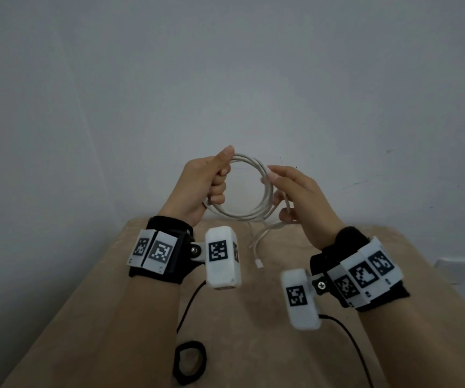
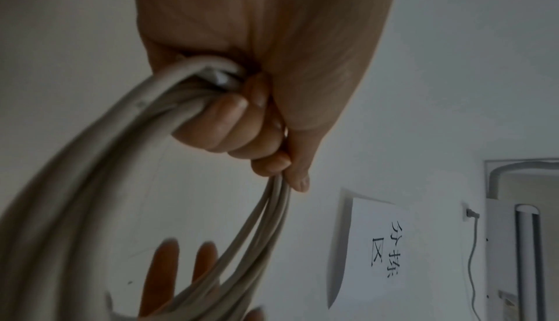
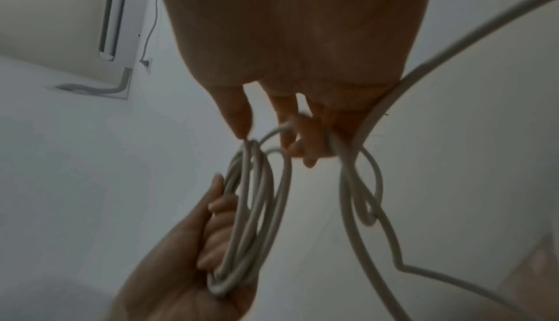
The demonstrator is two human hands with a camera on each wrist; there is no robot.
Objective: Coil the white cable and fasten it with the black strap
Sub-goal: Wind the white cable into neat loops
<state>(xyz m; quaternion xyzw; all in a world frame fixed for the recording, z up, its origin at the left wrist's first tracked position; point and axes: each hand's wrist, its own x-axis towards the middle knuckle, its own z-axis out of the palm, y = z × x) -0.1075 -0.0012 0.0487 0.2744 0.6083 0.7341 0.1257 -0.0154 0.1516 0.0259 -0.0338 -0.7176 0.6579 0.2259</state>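
Note:
The white cable (image 1: 242,215) is wound into a round coil of several loops, held up above the table. My left hand (image 1: 211,186) grips the coil's left side, fingers curled round the loops (image 2: 90,182). My right hand (image 1: 295,194) is at the coil's right side, with the cable running between its thumb and fingers (image 3: 302,134). The cable's loose tail hangs from there to the table and ends in a connector (image 1: 259,264). The black strap (image 1: 189,362) lies as a closed loop on the table, near the front and below my left wrist, with neither hand touching it.
A beige table (image 1: 253,345) stands against a white wall. Thin black wires (image 1: 189,309) hang from both wrist cameras over the table. A wall socket (image 1: 455,268) is at the right. A paper sign (image 2: 378,254) hangs on the wall.

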